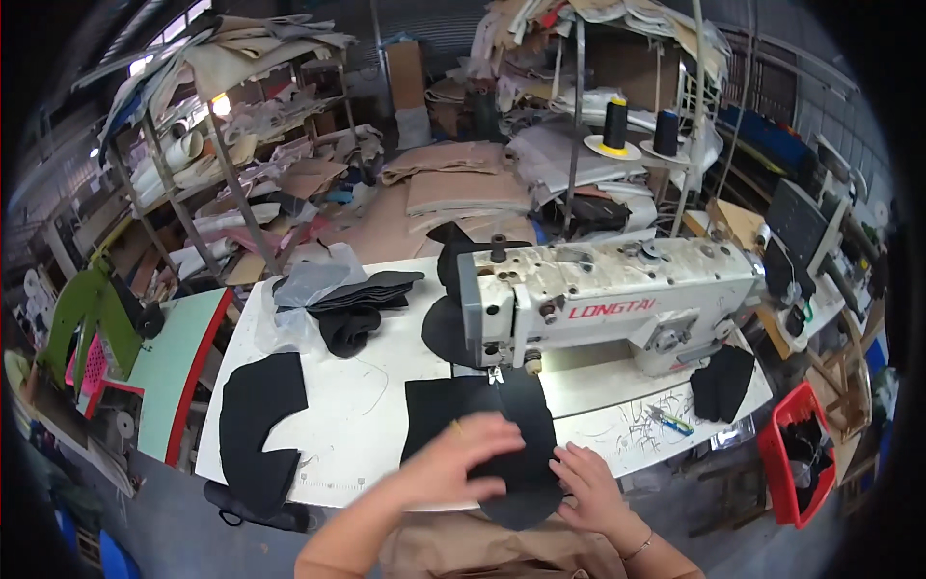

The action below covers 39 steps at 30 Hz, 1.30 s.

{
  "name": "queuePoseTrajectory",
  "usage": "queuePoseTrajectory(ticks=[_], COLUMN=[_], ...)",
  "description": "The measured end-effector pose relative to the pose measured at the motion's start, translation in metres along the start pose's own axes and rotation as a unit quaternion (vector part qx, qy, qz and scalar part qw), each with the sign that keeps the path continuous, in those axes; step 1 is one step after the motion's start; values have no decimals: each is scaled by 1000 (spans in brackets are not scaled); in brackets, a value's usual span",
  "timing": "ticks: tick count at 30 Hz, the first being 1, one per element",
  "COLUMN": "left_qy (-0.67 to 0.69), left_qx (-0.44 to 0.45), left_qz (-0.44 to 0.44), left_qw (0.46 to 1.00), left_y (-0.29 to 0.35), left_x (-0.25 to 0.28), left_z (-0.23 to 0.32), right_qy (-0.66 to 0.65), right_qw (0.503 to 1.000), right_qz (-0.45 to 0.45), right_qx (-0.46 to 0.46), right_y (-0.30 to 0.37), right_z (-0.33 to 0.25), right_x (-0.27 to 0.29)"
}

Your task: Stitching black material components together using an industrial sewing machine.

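A black fabric piece (439,410) lies under the needle and presser foot (496,376) of a white sewing machine (608,299), its near part hanging past the table edge. My left hand (463,458), with a ring on one finger, is over the middle of this piece, fingers stretched out and slightly blurred. At the fabric's right edge is my right hand (588,487), fingers spread and fingertips by the cloth. Neither hand is closed round anything. Another black cut piece (253,425), curved with a notch, lies on the left of the white table (357,454).
Folded black pieces (371,294) and a clear plastic bag (323,275) sit at the back left. Thread snips (669,420) lie among thread scraps, near a black piece (723,381). A red basket (799,454) stands right. Thread cones (615,125) stand behind the machine.
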State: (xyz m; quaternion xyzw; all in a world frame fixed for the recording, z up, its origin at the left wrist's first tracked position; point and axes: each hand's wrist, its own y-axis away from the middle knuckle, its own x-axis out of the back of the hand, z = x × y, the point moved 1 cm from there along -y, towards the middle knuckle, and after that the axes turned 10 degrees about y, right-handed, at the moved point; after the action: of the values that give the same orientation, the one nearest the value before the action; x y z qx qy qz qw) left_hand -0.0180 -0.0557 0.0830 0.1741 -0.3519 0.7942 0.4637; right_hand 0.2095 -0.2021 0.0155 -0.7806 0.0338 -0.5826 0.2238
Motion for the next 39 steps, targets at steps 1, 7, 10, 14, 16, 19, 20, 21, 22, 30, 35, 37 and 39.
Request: queuePoseTrajectory(ticks=[1,7,10,14,16,19,20,21,22,30,35,37,39], left_qy=[6,-304,-157,284,435,529,474,416,319,-308,-275,-262,-263], left_qx=[14,-9,6,254,247,280,271,259,291,90,89,116,108], left_qz=[-45,39,219,421,462,501,495,486,457,43,83,101,110], left_qw=[999,952,963,823,732,626,677,724,778,946,954,953,953], left_y=[4,8,-1,21,30,34,35,34,35,36,33,36,40], left_x=[-17,-68,-49,-25,-25,-34,-41,-48,-53,-92,-106,-109,-113], left_z=[15,13,13,-13,-32,-29,-23,-18,-13,12,13,10,8], right_qy=[-2,88,82,43,24,21,94,94,97,-101,-31,54,59], right_qw=[1000,995,996,997,995,994,990,990,986,981,998,980,989], right_qz=[2,-34,-32,-27,-18,-64,-40,-40,-78,88,-46,-191,-133], right_qx=[-8,35,35,52,90,82,100,99,110,-144,4,5,33], right_y=[1,-18,-21,-20,-21,-29,-30,-37,-45,-113,-114,-100,-76], right_z=[-4,-27,-28,-20,-7,2,-3,-3,-2,69,22,5,-6], right_x=[-1,-10,-17,-11,-13,-5,0,3,4,57,48,39,21])
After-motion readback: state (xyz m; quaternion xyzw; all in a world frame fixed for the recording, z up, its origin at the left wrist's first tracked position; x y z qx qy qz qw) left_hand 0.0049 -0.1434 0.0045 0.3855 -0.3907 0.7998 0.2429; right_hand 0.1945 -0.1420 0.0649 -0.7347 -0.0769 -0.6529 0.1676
